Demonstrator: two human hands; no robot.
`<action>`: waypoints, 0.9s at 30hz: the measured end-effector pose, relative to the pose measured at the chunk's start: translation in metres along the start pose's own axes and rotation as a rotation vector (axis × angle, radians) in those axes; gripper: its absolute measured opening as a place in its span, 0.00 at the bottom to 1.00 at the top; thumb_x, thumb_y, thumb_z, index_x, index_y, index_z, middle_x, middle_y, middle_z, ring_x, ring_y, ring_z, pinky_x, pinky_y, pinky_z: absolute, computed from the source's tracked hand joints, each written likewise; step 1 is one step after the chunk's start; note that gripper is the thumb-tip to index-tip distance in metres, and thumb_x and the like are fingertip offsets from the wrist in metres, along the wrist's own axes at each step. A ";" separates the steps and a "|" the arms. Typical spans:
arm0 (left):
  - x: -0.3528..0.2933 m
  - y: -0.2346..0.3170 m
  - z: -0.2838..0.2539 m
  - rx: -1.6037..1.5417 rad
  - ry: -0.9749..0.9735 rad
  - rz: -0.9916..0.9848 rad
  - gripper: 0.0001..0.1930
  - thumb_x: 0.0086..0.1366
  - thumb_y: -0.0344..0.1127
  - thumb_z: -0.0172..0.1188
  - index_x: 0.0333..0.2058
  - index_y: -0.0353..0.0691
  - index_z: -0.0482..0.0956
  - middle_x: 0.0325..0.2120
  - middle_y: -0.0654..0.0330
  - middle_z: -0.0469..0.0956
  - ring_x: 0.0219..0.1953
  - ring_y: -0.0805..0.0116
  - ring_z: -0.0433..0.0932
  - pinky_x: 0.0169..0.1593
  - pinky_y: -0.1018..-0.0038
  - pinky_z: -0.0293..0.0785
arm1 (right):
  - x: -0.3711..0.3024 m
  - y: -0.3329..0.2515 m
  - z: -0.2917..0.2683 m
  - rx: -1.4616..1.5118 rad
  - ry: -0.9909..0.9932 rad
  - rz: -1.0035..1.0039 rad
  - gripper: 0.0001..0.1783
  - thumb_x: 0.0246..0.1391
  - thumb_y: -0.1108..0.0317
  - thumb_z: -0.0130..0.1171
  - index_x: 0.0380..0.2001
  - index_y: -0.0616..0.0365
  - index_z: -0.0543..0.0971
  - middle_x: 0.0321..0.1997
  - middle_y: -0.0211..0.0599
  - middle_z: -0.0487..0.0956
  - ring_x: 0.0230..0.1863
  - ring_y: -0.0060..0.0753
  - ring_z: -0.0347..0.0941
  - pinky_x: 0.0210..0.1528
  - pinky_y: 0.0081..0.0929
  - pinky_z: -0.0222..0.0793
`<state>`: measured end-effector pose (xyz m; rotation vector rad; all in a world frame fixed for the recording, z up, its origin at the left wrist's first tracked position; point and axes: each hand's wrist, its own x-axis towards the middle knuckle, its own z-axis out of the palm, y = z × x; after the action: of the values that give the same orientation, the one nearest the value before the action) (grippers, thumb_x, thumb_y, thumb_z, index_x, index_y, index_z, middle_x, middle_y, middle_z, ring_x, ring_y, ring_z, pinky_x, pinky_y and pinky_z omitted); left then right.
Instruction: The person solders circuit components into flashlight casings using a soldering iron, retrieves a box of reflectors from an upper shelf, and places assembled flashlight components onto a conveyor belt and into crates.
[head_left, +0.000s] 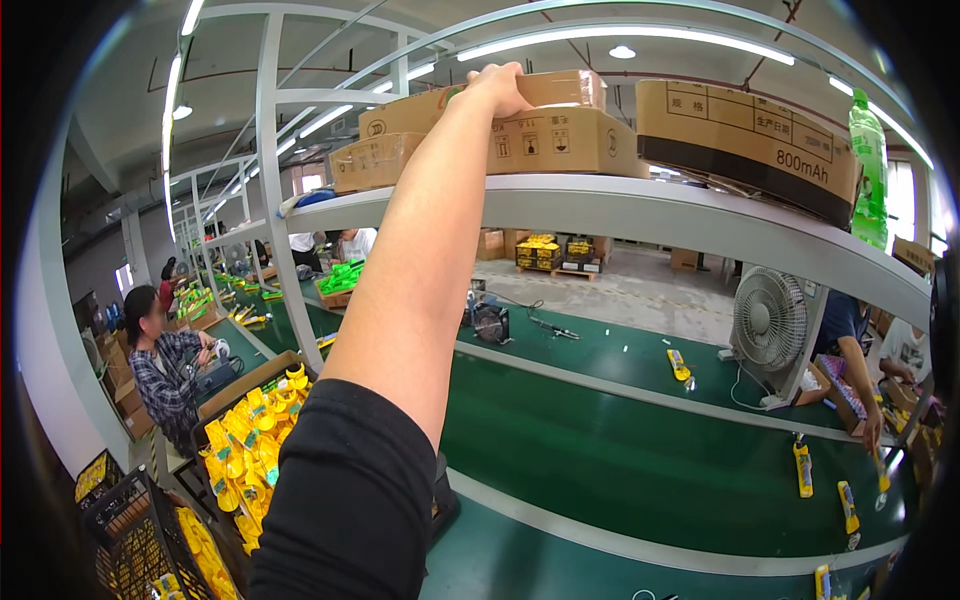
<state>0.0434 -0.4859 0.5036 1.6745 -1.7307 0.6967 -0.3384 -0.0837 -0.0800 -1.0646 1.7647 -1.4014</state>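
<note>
My left arm, in a black sleeve, stretches up across the middle of the view. My left hand [497,88] is bent over the near edge of an open cardboard box [565,140] on the overhead shelf [600,195]. Its knuckles and the thumb side show, but the fingertips are hidden in or behind the box, so what they touch cannot be seen. A smaller carton [375,163] sits to the left, and a larger brown carton [745,140] with a dark lower band is on the right. My right hand is out of view.
Below the shelf runs a green conveyor belt [620,450] carrying several yellow packaged items [803,468]. A grey fan [770,318] and a green bottle [868,180] are at right. A bin of yellow parts [250,440] stands at left, near a seated co-worker [165,360]. Another person's arm [858,375] reaches in at right.
</note>
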 end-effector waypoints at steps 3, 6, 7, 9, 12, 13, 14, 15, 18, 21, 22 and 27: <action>0.005 -0.007 0.007 -0.085 0.079 0.095 0.31 0.40 0.51 0.61 0.42 0.42 0.66 0.40 0.54 0.70 0.42 0.59 0.67 0.47 0.68 0.62 | 0.005 0.140 -0.015 -0.072 -0.128 -0.515 0.10 0.37 0.69 0.50 0.23 0.65 0.68 0.17 0.35 0.70 0.16 0.20 0.62 0.17 0.19 0.60; 0.013 -0.028 -0.006 -0.441 -0.036 -0.069 0.30 0.42 0.53 0.60 0.42 0.40 0.66 0.38 0.55 0.70 0.41 0.61 0.68 0.44 0.69 0.63 | 0.014 0.063 0.018 -0.099 -0.246 -0.892 0.10 0.37 0.69 0.49 0.23 0.66 0.68 0.17 0.35 0.70 0.16 0.20 0.63 0.17 0.19 0.61; 0.007 -0.038 -0.002 -0.260 0.070 -0.047 0.30 0.42 0.56 0.60 0.40 0.41 0.67 0.36 0.55 0.71 0.40 0.63 0.68 0.42 0.68 0.63 | 0.004 -0.005 0.022 0.214 -0.176 -0.555 0.09 0.37 0.70 0.48 0.23 0.66 0.67 0.18 0.35 0.70 0.16 0.21 0.63 0.17 0.19 0.61; 0.000 -0.010 -0.005 -0.284 0.063 0.022 0.30 0.42 0.56 0.59 0.39 0.41 0.68 0.35 0.55 0.71 0.39 0.64 0.69 0.41 0.69 0.64 | -0.027 -0.080 0.026 0.492 -0.020 -0.210 0.09 0.37 0.70 0.47 0.24 0.66 0.67 0.18 0.36 0.70 0.16 0.21 0.63 0.17 0.19 0.62; -0.003 -0.001 -0.010 -0.273 0.070 0.099 0.26 0.43 0.55 0.59 0.36 0.44 0.70 0.34 0.56 0.72 0.37 0.65 0.70 0.39 0.69 0.66 | -0.033 -0.075 0.027 0.244 0.123 0.104 0.10 0.37 0.71 0.48 0.25 0.66 0.67 0.19 0.36 0.70 0.16 0.21 0.63 0.18 0.20 0.62; -0.003 -0.002 -0.011 -0.320 0.021 0.089 0.27 0.43 0.56 0.60 0.39 0.46 0.70 0.39 0.56 0.70 0.44 0.62 0.64 0.44 0.67 0.63 | -0.033 -0.072 0.026 0.315 0.081 0.018 0.10 0.37 0.71 0.48 0.25 0.66 0.67 0.19 0.36 0.70 0.16 0.21 0.63 0.18 0.20 0.62; -0.003 -0.007 -0.011 -0.359 -0.028 0.074 0.29 0.42 0.56 0.60 0.41 0.48 0.71 0.44 0.56 0.68 0.51 0.59 0.59 0.49 0.65 0.61 | -0.031 -0.068 0.025 0.386 0.030 -0.068 0.10 0.37 0.72 0.48 0.25 0.66 0.67 0.20 0.37 0.70 0.16 0.21 0.63 0.18 0.20 0.62; -0.002 -0.013 -0.007 -0.392 0.096 0.099 0.27 0.41 0.55 0.61 0.39 0.46 0.73 0.40 0.54 0.69 0.48 0.59 0.61 0.48 0.66 0.61 | -0.030 -0.066 0.025 0.388 0.025 -0.070 0.10 0.37 0.72 0.48 0.25 0.66 0.67 0.20 0.37 0.70 0.16 0.21 0.63 0.18 0.20 0.62; -0.008 -0.024 0.001 -0.494 0.394 0.098 0.25 0.42 0.53 0.61 0.36 0.43 0.74 0.35 0.53 0.71 0.44 0.58 0.64 0.46 0.66 0.63 | -0.030 -0.065 0.025 0.391 0.027 0.061 0.10 0.37 0.71 0.49 0.26 0.67 0.66 0.21 0.38 0.70 0.16 0.21 0.63 0.18 0.19 0.62; -0.009 -0.035 -0.006 -0.556 0.551 0.153 0.22 0.42 0.51 0.62 0.31 0.39 0.75 0.31 0.52 0.71 0.38 0.59 0.67 0.42 0.68 0.65 | -0.033 -0.072 0.026 0.604 -0.015 -0.001 0.10 0.38 0.71 0.48 0.26 0.67 0.66 0.21 0.38 0.70 0.17 0.22 0.64 0.18 0.19 0.62; -0.007 -0.039 -0.013 -0.589 0.607 0.196 0.21 0.42 0.50 0.62 0.29 0.39 0.75 0.31 0.52 0.71 0.36 0.59 0.68 0.40 0.68 0.65 | -0.033 -0.074 0.025 0.601 -0.043 -0.022 0.10 0.39 0.72 0.48 0.27 0.67 0.66 0.22 0.39 0.70 0.18 0.23 0.65 0.18 0.20 0.63; -0.021 -0.044 -0.069 -0.367 0.602 0.392 0.22 0.42 0.52 0.62 0.27 0.38 0.75 0.29 0.54 0.71 0.34 0.61 0.69 0.39 0.71 0.65 | -0.031 -0.061 0.031 0.585 -0.031 -0.051 0.09 0.40 0.75 0.47 0.29 0.65 0.66 0.25 0.39 0.71 0.22 0.26 0.67 0.21 0.21 0.65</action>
<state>0.0920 -0.4229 0.5316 0.7740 -1.6151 0.8814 -0.2843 -0.0767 -0.0281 -0.8043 1.1871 -1.7689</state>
